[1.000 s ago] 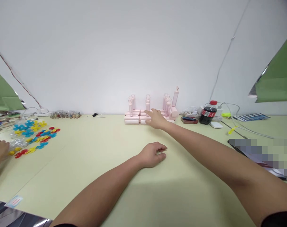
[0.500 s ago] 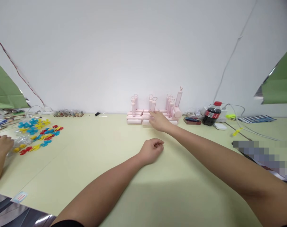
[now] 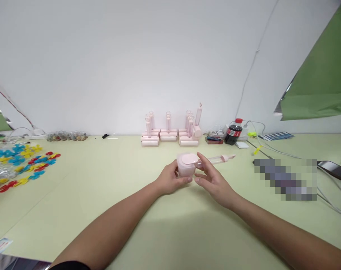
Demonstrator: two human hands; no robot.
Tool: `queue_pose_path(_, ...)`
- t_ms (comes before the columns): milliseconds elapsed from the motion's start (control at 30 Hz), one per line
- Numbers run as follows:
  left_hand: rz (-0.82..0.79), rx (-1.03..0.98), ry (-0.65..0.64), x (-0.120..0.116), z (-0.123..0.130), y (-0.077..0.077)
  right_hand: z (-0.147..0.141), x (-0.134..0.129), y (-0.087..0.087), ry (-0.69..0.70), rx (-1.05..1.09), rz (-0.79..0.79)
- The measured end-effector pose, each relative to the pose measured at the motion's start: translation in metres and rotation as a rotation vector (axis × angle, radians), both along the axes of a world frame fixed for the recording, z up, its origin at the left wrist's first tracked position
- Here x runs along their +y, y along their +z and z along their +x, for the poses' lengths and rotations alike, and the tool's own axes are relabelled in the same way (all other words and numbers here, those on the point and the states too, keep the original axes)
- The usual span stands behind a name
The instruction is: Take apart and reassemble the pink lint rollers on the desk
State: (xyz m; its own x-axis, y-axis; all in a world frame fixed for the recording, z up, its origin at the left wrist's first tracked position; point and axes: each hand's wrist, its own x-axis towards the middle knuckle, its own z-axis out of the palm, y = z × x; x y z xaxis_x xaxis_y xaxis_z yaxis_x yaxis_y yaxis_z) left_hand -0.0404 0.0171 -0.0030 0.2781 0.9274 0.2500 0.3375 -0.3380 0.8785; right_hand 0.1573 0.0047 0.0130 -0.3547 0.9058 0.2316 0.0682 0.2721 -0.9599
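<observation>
Two hands gripping, left hand (image 3: 169, 179), right hand (image 3: 212, 181), smooth pink plastic lint roller (image 3: 187, 164), slim handle

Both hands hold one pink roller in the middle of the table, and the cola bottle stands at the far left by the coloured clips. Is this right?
Not quite. In the head view the cola bottle stands at the far right, beside the cables, not by the coloured clips. The left hand and right hand do hold the pink roller.
</observation>
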Motion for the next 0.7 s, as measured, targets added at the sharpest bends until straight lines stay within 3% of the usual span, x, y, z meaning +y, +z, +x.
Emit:
queue_pose_path(133,0.037,0.035,0.109,0.006,-0.007,-0.003,0.003,0.01,-0.004,-0.017,0.219,-0.239)
queue_pose_path(233,0.037,0.091,0.201,0.015,-0.019,-0.003,0.006,0.02,-0.004,-0.127,0.362,-0.341)
queue_pose_path(333,0.039,0.156,0.355,0.026,-0.035,-0.002,0.012,0.027,-0.003,-0.237,0.437,-0.389)
queue_pose_path(467,0.047,0.163,0.552,0.04,-0.055,-0.001,0.017,0.032,-0.002,-0.271,0.485,-0.422)
queue_pose_path(700,0.0,0.164,0.614,0.046,-0.066,-0.001,0.015,0.032,-0.009,-0.261,0.413,-0.404)
